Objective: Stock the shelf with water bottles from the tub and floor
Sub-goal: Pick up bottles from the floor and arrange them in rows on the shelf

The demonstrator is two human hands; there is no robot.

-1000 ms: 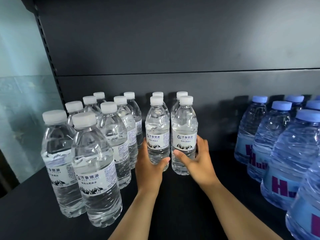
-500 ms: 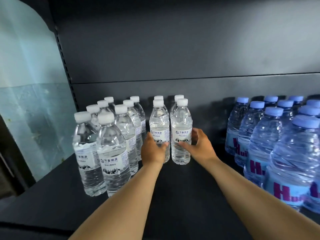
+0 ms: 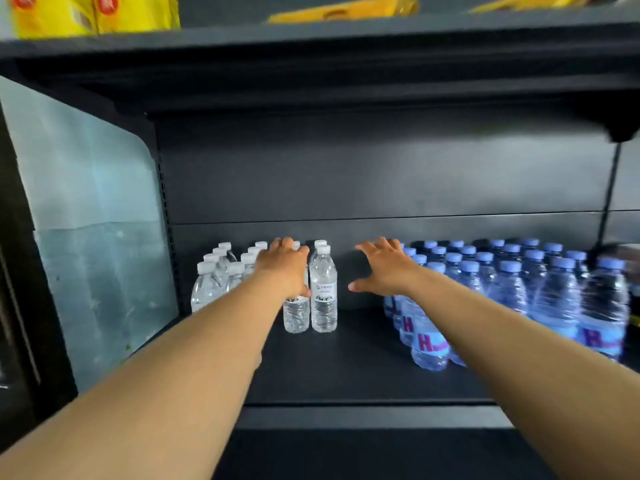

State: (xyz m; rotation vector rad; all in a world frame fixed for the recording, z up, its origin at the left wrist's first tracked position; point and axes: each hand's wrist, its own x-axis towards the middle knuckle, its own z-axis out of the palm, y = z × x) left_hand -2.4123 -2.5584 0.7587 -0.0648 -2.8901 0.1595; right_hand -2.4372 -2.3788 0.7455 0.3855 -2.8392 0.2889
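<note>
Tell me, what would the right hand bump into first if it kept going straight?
Probably the shelf's back wall. The right hand points into the gap beside the blue-capped bottles, though depth is unclear.

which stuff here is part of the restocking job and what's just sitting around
Part of the job:
white-capped bottles
shelf
left hand, in front of one white-capped bottle
right hand, spread, holding nothing

Just there:
blue-capped bottles
yellow packs on the shelf above
pale side panel
</note>
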